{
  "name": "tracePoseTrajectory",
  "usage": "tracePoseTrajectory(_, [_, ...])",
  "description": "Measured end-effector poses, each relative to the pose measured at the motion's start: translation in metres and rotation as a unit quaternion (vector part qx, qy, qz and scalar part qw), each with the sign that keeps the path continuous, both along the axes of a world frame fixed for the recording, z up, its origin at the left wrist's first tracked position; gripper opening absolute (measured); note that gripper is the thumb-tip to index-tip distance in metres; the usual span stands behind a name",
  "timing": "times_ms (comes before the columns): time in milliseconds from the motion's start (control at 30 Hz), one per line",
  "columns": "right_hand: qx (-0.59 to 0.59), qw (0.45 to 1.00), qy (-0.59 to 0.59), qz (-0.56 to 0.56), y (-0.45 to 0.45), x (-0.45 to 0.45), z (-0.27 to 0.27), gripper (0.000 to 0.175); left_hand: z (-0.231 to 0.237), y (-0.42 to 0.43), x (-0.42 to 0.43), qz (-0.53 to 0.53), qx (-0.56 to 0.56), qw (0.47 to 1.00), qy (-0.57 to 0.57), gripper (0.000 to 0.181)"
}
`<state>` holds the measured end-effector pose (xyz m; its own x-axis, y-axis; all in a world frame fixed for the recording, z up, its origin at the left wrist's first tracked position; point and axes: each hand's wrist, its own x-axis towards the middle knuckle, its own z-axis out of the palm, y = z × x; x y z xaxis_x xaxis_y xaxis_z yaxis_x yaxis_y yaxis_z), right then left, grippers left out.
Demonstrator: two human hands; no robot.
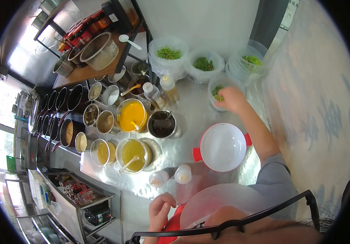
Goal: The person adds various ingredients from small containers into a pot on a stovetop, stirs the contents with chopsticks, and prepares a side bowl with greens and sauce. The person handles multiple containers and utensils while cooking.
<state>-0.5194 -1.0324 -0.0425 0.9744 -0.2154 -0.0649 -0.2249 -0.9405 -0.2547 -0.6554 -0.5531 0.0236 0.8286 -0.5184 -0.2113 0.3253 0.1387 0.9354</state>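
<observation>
My right hand (232, 99) reaches into a clear plastic tub (214, 81) of chopped green leaves (216, 90). Its fingertips are down at the leaves, and whether they pinch any is hidden. Closer to me sits a white two-handled bowl (223, 147) with a red rim and red handles; its inside shows bare white. My left hand (160, 210) hovers by the counter's front edge, fingers loosely curled and thumb apart, with nothing seen in it. Two translucent squeeze bottles (182, 174) (159, 178) are just beyond it.
Stacked clear tubs (168, 65) with greens line the back wall. Left on the steel counter (190, 122) are a dark sauce pot (161, 124), an orange sauce tub (132, 115), a yellow-green liquid tub (133, 155) and sauce bottles (154, 96). Black pans (76, 97) stand farther left, below a shelf (101, 71).
</observation>
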Motion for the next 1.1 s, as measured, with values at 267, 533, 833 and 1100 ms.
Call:
tracePoseTrajectory(267, [-0.066, 0.992, -0.108, 0.021, -0.004, -0.066, -0.064, 0.018, 0.013, -0.005, 0.001, -0.177, -0.054, 0.979, -0.081, 0.009])
tracePoseTrajectory(533, [0.081, 0.958, -0.277, -0.001, 0.065, -0.055, -0.089, 0.006, 0.031, 0.029, -0.017, -0.208, -0.057, 0.972, -0.091, 0.007])
tracePoseTrajectory(833, [-0.01, 0.904, -0.383, -0.19, 0.083, 0.047, -0.064, 0.023, 0.014, 0.092, -0.035, -0.059, -0.036, 0.997, -0.034, 0.006])
tracePoseTrajectory(1100, [0.052, 0.968, -0.183, -0.162, -0.03, 0.127, -0.079, 0.029, -0.018, 0.093, -0.042, 0.085, 0.016, 0.996, 0.007, 0.008])
